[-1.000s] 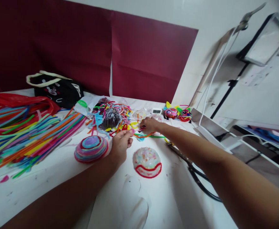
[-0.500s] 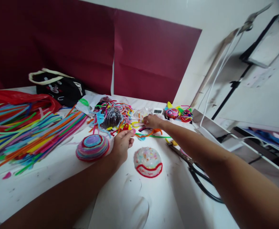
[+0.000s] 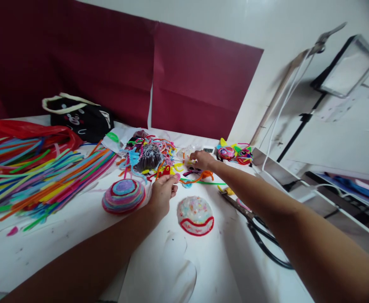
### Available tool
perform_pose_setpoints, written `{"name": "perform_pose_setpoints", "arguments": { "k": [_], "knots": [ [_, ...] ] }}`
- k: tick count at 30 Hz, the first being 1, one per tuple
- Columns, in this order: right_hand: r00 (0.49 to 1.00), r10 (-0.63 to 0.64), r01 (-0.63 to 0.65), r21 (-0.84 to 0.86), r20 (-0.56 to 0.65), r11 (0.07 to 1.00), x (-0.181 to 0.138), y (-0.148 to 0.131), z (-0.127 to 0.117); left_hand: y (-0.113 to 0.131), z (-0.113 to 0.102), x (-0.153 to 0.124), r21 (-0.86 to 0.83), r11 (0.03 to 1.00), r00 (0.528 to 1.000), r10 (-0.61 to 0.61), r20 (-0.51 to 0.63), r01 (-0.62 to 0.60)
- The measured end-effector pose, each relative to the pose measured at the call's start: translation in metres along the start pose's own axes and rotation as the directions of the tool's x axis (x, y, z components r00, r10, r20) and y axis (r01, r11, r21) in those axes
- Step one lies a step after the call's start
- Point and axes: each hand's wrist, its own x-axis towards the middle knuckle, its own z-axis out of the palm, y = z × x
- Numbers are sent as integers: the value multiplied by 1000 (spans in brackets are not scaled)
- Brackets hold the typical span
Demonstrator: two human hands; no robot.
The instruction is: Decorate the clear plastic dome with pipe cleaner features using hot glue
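My left hand [image 3: 163, 194] pinches a small pink round piece [image 3: 177, 176] between thumb and fingertips, above the table. Further back, my right hand [image 3: 202, 160] reaches down beside clear plastic [image 3: 187, 150] and loose pipe cleaner bits; its fingers are bent together, and what they hold is hidden. In front of me lies a clear dome [image 3: 195, 208] speckled with colour, with a mouth-shaped red pipe cleaner outline [image 3: 197, 233] along its near side. Left of it sits a dome covered in coiled pipe cleaners [image 3: 123, 197], purple, red and blue. An orange pipe cleaner [image 3: 207, 174] lies below my right hand.
Large black-handled scissors [image 3: 253, 223] lie under my right forearm. Many long pipe cleaners [image 3: 61, 176] spread at the left by a red plastic bag [image 3: 29, 128] and a black bag [image 3: 80, 122]. Behind are a tangled pile [image 3: 163, 147], a small digital clock [image 3: 208, 150] and decorated round pieces [image 3: 234, 153].
My right hand stays at the back among the small pieces, its fingers slightly shifted. My left hand still holds the pink piece. The camera view has tilted a little.
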Motion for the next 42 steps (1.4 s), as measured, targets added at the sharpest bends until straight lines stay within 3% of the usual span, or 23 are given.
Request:
{"name": "perform_pose_setpoints", "arguments": {
  "k": [4,10,20,30,42],
  "knots": [
    [992,-111,113,-28,59,993,1,-20,8,-1,0,0,4,1000,1000,-8,-1,8],
    [983,-154,162,-78,103,984,4,-31,15,-2,0,-3,15,1000,1000,-17,6,17],
    [990,-95,98,-18,105,995,12,-10,12,-2,0,-3,26,1000,1000,-18,16,17],
    [999,-34,35,44,-10,998,13,17,-9,-1,0,-3,44,998,999,-44,25,43],
    [999,-32,41,220,-43,975,13,7,-11,-7,-1,-2,95,995,995,-51,88,43]
  ]
}}
